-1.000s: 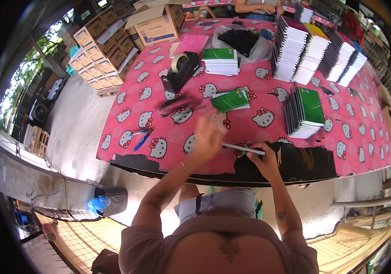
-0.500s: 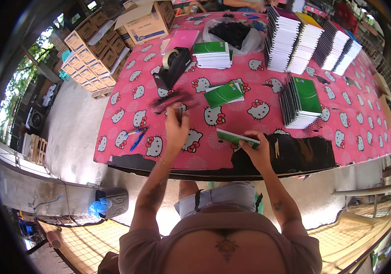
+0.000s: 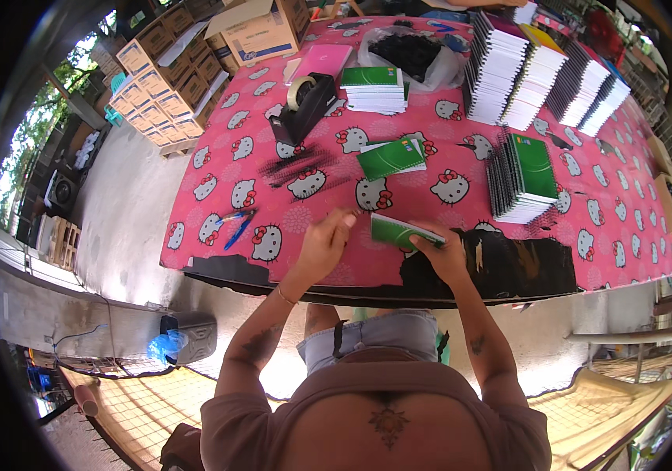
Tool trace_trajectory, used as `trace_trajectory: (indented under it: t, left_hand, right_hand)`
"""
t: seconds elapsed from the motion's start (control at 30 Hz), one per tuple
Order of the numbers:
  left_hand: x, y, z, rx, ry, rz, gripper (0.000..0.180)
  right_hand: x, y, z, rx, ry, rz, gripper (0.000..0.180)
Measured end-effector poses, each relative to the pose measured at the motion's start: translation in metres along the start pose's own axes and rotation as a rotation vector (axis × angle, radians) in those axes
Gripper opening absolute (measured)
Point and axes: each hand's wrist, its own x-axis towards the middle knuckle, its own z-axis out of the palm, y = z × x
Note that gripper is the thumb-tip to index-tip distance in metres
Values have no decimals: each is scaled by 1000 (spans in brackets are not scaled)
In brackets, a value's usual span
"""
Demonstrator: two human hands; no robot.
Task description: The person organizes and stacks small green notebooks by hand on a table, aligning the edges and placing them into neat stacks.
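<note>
My right hand grips a small green-covered notebook by its right end, just above the table's near edge. To its left, my left hand is closed with thumb and fingertips pinched near the notebook's left end. What the pinch holds, if anything, is too small to make out. Beyond the hands lie a green-covered set of sheets and several thin black spiral coils. A stack of green pads stands farther back. On the right is a stack of green spiral notebooks.
A black tape dispenser stands at the back left, and blue pens lie at the left. Tall notebook stacks, a plastic bag of black material and a carton stand at the back. Torn black patches mark the near edge.
My left hand has moved from beside the black coils toward me and right, close to the notebook. My right hand still holds the notebook, now tilted to show more of its green cover.
</note>
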Motion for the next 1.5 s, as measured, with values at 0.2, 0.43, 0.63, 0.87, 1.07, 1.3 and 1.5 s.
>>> trace_trajectory:
  t: [0.2, 0.43, 0.63, 0.87, 1.07, 1.3, 1.5]
  left_hand:
    - [-8, 2, 4, 134, 68, 124, 19]
    - [-2, 5, 5, 148, 40, 49, 13]
    - [4, -9, 8, 224, 14, -73, 36]
    - [20, -6, 1, 111, -93, 7, 27]
    - [32, -5, -10, 70, -361, 184, 28]
    - [5, 31, 23, 723, -184, 330, 69]
    - [-9, 25, 33, 897, -128, 315, 88]
  right_hand:
    - [-2, 0, 0, 63, 6, 35, 24]
    - [-4, 0, -1, 46, 10, 16, 23]
    - [-5, -1, 0, 78, -4, 8, 23]
    - [-5, 5, -1, 57, -15, -30, 22]
    - [-6, 1, 0, 67, -48, 12, 21]
    - [-11, -19, 15, 87, 38, -38, 21]
    - [-12, -27, 18, 45, 13, 36, 24]
